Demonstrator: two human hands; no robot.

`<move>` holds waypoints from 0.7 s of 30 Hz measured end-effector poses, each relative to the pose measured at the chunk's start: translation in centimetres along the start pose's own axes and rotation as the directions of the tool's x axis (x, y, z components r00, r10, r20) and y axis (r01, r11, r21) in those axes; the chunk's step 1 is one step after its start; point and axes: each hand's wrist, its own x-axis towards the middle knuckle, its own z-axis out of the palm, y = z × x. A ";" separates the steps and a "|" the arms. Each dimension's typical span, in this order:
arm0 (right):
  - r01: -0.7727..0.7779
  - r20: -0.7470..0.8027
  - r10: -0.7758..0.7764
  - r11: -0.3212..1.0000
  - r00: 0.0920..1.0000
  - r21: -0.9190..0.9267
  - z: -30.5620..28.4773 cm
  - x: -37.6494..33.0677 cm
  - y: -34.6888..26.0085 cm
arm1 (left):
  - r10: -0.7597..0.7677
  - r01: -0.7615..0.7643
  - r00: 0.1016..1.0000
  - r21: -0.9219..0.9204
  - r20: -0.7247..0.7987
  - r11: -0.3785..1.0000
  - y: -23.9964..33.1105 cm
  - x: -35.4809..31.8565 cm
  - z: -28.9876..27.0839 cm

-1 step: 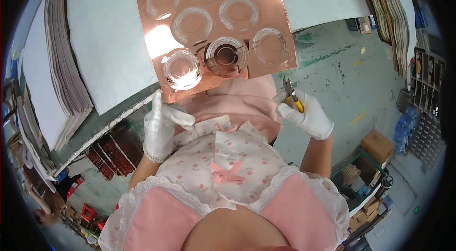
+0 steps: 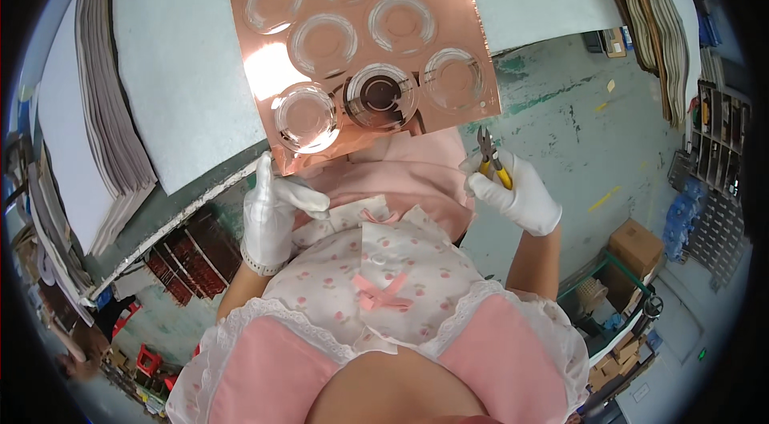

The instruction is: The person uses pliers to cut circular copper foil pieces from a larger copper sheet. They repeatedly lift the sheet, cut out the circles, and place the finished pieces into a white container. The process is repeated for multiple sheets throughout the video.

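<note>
Nothing had visibly moved since the earlier frame. The left hand point(image 2: 272, 212), in a white glove, pinched the near left corner of the copper sheet point(image 2: 360, 39), which lay over the grey table edge point(image 2: 184, 103). The sheet looked thin, shiny and easily bent, with round coil shapes; edges seemed the best hold. The right hand point(image 2: 517, 191) clenched yellow-handled pliers point(image 2: 490, 158).
</note>
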 end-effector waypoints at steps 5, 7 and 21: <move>0.000 -0.041 0.003 0.998 0.999 0.070 0.1 0.6 -1.4 | -0.151 0.137 0.984 -0.145 -0.089 0.980 1.1 0.8 1.8; -0.049 -0.087 0.050 0.999 0.995 0.007 0.0 0.7 -2.0 | -0.078 0.074 0.993 -0.053 -0.089 0.996 1.4 0.8 2.0; 0.117 0.079 -0.112 0.992 0.991 -0.056 -1.7 -0.3 -0.3 | 0.285 -0.297 0.953 -0.145 -0.101 0.944 0.3 -0.1 -0.2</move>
